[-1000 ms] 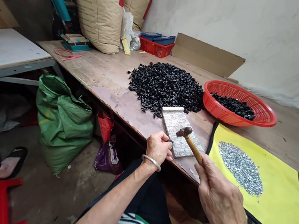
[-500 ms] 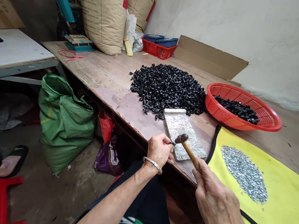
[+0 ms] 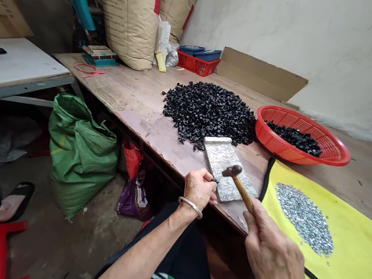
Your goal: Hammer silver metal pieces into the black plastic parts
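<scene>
Wood-handled hammer [image 3: 243, 191] clenched in right hand [image 3: 276, 260]; small black part [image 3: 215, 180] pinched in left hand [image 3: 198, 190].
Hammer head just right of the part, not visibly touching; handle slants up-left from the fist. Left hand nearer the speckled metal plate [image 3: 220, 156], at its lower edge. Upper centre: heaped black pieces [image 3: 208, 115]. Right: red basket [image 3: 295, 159], yellow mat [image 3: 356, 239] bearing silver bits [image 3: 304, 218].
</scene>
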